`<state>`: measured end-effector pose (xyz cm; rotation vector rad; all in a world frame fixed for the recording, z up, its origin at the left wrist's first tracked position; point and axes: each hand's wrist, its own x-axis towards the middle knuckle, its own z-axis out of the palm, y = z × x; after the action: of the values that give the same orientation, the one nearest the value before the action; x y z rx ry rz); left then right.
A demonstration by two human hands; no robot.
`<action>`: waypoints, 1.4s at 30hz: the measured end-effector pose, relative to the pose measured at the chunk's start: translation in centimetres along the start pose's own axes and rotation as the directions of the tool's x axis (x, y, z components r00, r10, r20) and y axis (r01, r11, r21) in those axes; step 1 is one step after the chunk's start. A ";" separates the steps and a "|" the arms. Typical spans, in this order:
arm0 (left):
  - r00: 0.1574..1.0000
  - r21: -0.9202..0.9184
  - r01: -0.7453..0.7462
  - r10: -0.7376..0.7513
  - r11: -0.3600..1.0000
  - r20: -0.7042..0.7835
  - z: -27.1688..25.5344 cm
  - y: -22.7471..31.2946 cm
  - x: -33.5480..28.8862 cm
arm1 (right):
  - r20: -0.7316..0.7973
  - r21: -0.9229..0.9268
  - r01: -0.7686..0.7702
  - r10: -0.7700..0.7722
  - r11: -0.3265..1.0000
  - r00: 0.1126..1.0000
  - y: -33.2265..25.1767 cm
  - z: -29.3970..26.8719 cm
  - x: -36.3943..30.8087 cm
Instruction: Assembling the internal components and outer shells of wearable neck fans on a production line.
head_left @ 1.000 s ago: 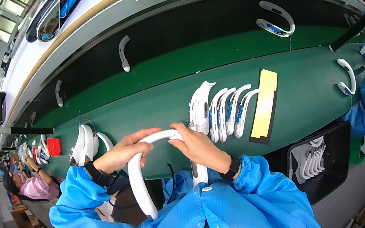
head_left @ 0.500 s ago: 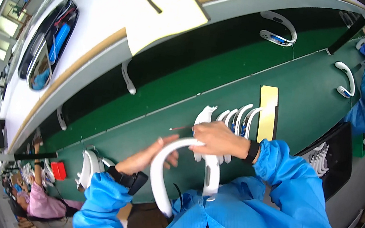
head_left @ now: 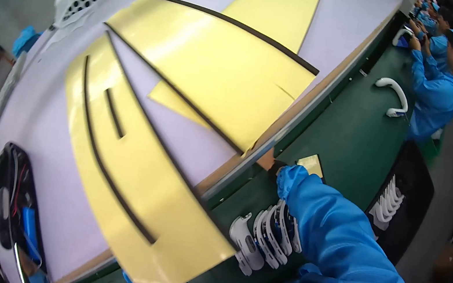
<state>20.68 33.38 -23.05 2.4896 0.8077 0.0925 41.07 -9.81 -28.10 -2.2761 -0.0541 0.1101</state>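
Sheet [head_left: 207, 74] — yellow, black-edged — near right hand [head_left: 265, 158]

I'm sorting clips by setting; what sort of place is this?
Probably a factory assembly line: a green workbench, a row of similar white curved parts, and people in blue workwear beside the bench.

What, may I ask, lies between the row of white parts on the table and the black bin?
In the head view, the right arm's blue sleeve lies between the row of white parts and the black bin.
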 end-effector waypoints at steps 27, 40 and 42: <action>0.859 -0.780 0.399 -0.100 -0.483 0.502 -4.4 13.4 -34.8 | 0.332 -0.356 0.445 -0.334 0.822 0.882 12.2 -20.6 -12.1; 0.948 -0.943 0.284 -0.199 0.171 0.249 -4.4 18.8 -39.6 | 0.132 0.127 0.327 -0.343 0.936 0.930 0.3 -20.1 -18.9; 0.967 -0.942 0.234 -0.153 0.239 0.202 -4.1 21.0 -39.3 | 0.264 0.641 -0.007 -0.213 0.767 0.941 -4.1 -18.4 -22.2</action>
<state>-1.30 -1.42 -5.53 1.1495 0.6890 0.3124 20.76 -22.76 -11.72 -1.5444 -0.2765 0.3854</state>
